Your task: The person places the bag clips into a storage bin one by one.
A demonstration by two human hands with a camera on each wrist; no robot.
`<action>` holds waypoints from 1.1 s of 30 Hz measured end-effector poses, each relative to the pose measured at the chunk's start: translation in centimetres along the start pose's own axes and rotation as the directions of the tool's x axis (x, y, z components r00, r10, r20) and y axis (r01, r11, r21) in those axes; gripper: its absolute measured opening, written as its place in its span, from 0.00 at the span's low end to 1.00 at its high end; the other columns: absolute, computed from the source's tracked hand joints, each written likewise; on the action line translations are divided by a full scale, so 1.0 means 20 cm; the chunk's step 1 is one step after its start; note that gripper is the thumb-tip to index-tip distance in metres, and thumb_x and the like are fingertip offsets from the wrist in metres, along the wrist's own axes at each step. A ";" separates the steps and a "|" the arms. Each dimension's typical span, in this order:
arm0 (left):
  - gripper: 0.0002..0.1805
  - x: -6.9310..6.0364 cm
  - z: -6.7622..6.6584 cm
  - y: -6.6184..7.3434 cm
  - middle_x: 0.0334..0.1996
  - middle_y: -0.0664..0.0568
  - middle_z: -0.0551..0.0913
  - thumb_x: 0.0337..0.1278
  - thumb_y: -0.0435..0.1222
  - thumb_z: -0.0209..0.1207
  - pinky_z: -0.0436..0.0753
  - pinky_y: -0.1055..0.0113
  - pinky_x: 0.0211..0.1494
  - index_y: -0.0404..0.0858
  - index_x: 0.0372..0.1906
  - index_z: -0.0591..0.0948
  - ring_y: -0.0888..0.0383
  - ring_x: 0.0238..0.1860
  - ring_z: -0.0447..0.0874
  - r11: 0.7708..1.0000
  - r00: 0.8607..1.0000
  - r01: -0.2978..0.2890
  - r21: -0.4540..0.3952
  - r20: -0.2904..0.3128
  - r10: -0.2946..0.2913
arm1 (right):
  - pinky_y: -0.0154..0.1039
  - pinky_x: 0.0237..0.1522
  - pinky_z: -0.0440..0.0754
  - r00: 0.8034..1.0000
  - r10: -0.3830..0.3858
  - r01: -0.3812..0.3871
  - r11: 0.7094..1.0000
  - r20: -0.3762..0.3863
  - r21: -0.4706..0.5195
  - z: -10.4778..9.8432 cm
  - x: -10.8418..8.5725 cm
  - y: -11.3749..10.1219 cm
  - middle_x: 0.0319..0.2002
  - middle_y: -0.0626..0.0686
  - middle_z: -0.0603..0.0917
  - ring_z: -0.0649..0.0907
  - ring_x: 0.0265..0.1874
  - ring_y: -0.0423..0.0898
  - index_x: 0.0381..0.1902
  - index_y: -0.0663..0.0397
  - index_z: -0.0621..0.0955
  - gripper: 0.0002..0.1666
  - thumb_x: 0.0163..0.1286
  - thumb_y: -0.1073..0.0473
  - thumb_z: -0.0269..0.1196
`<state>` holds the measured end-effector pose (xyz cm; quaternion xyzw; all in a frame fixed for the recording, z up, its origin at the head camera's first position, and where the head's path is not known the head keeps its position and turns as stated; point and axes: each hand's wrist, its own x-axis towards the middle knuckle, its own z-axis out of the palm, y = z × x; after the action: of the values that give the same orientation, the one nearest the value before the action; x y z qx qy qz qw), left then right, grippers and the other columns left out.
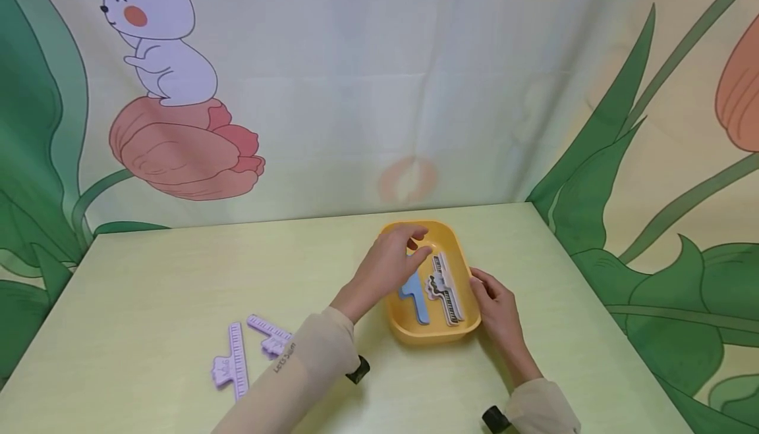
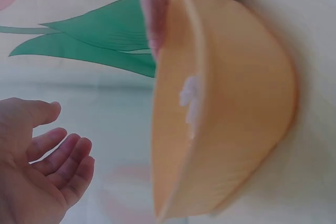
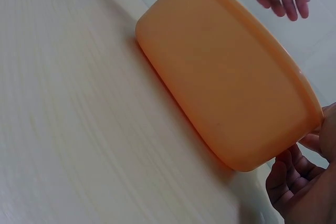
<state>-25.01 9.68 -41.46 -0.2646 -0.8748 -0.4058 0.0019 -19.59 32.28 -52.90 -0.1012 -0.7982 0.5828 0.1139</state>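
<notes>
A yellow tray [image 1: 409, 336] stands toward the back right of the table, holding a blue piece [image 1: 420, 302] and black-and-white pieces [image 1: 450, 302]. Above its left part is my left hand [image 1: 388, 259], fingers loosely bent, holding nothing; in the left wrist view the hand [image 2: 47, 161] appears beside the tray [image 2: 247, 103] with its fingers apart. My right hand [image 1: 501, 312] grips the tray's right rim. The right wrist view has the right hand [image 3: 304, 177] at the end of the tray [image 3: 226, 77], thumb and fingers at its edge.
Two purple ruler-like pieces, one upright [image 1: 237, 355] and one slanted [image 1: 269, 328], lie on the pale table [image 1: 148, 302] left of the left forearm. A printed curtain [image 1: 326, 111] with a rabbit and plants hangs behind the table.
</notes>
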 end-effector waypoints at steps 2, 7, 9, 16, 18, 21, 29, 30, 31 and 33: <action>0.23 0.01 -0.02 0.02 0.57 0.48 0.83 0.73 0.42 0.62 0.83 0.60 0.57 0.37 0.66 0.79 0.53 0.54 0.83 1.000 1.000 -0.017 -0.002 -0.013 0.017 | 0.26 0.42 0.80 1.000 0.004 -0.004 1.000 0.002 0.003 0.00 0.00 0.00 0.58 0.64 0.83 0.80 0.49 0.51 0.69 0.58 0.79 0.25 0.82 0.50 0.57; 0.22 0.03 -0.08 0.08 0.58 0.48 0.83 0.74 0.41 0.61 0.83 0.59 0.56 0.38 0.67 0.79 0.52 0.53 0.84 0.998 0.997 -0.063 -0.021 -0.034 0.062 | 0.27 0.41 0.80 1.000 0.007 -0.007 1.000 0.002 0.014 0.00 0.01 0.00 0.57 0.64 0.83 0.80 0.47 0.50 0.68 0.58 0.79 0.25 0.82 0.50 0.58; 0.22 0.04 -0.10 0.10 0.59 0.48 0.82 0.74 0.42 0.61 0.83 0.59 0.56 0.38 0.67 0.79 0.53 0.53 0.84 0.996 0.996 -0.079 -0.029 -0.044 0.077 | 0.26 0.41 0.80 1.000 0.006 -0.006 1.000 0.002 0.014 0.00 0.00 0.00 0.57 0.64 0.83 0.80 0.47 0.50 0.68 0.58 0.79 0.26 0.82 0.50 0.58; 0.23 0.06 -0.18 0.21 0.61 0.49 0.80 0.75 0.42 0.61 0.83 0.61 0.55 0.38 0.68 0.78 0.55 0.53 0.83 0.991 0.989 -0.128 -0.029 -0.078 0.125 | 0.25 0.41 0.79 1.000 0.004 -0.004 1.000 -0.004 0.005 0.00 0.00 -0.01 0.57 0.63 0.84 0.80 0.46 0.49 0.68 0.57 0.80 0.25 0.82 0.50 0.58; 0.23 0.06 -0.19 0.24 0.61 0.49 0.80 0.75 0.41 0.61 0.83 0.61 0.55 0.38 0.68 0.78 0.56 0.52 0.83 0.989 0.987 -0.142 -0.030 -0.084 0.139 | 0.25 0.41 0.79 1.000 0.002 -0.002 1.000 -0.006 0.007 0.00 0.00 -0.01 0.56 0.63 0.84 0.80 0.46 0.48 0.67 0.57 0.80 0.25 0.81 0.50 0.58; 0.23 0.06 -0.22 0.26 0.61 0.48 0.80 0.75 0.41 0.60 0.83 0.61 0.56 0.38 0.68 0.78 0.56 0.52 0.83 0.987 0.984 -0.156 -0.033 -0.090 0.152 | 0.25 0.41 0.79 1.000 0.000 0.000 1.000 -0.007 0.007 0.00 0.00 -0.01 0.56 0.63 0.84 0.80 0.45 0.48 0.67 0.58 0.80 0.25 0.81 0.50 0.58; 0.23 0.05 -0.24 0.28 0.60 0.48 0.81 0.75 0.40 0.61 0.84 0.61 0.54 0.37 0.68 0.78 0.56 0.51 0.84 0.984 0.981 -0.175 -0.043 -0.095 0.170 | 0.25 0.41 0.79 1.000 0.013 -0.013 1.000 -0.014 0.005 0.01 0.00 0.00 0.57 0.62 0.84 0.80 0.46 0.47 0.67 0.57 0.80 0.24 0.82 0.50 0.58; 0.23 0.05 -0.24 0.28 0.60 0.48 0.81 0.75 0.40 0.61 0.84 0.61 0.54 0.38 0.68 0.77 0.56 0.51 0.84 0.984 0.981 -0.174 -0.043 -0.094 0.170 | 0.25 0.41 0.79 1.000 0.014 -0.014 1.000 -0.014 0.004 0.01 0.00 0.00 0.57 0.62 0.84 0.80 0.46 0.47 0.67 0.57 0.80 0.24 0.82 0.50 0.58; 0.23 0.05 -0.24 0.28 0.60 0.48 0.81 0.75 0.40 0.61 0.84 0.61 0.54 0.38 0.68 0.77 0.56 0.51 0.84 0.984 0.981 -0.173 -0.042 -0.092 0.169 | 0.25 0.41 0.79 1.000 0.017 -0.017 1.000 -0.014 0.003 0.01 0.00 0.00 0.57 0.62 0.84 0.80 0.46 0.47 0.67 0.56 0.80 0.24 0.82 0.50 0.58; 0.23 0.05 -0.25 0.27 0.61 0.48 0.81 0.75 0.40 0.61 0.84 0.61 0.55 0.38 0.69 0.77 0.56 0.51 0.84 0.985 0.983 -0.166 -0.039 -0.089 0.162 | 0.25 0.41 0.79 1.000 0.022 -0.022 1.000 -0.013 0.003 0.01 0.00 0.00 0.58 0.62 0.83 0.80 0.47 0.48 0.68 0.56 0.80 0.25 0.82 0.50 0.57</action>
<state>-24.32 9.45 -34.11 -0.3184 -0.8395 -0.4353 0.0665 -19.63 32.12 -52.88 -0.1136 -0.7953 0.5846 0.1132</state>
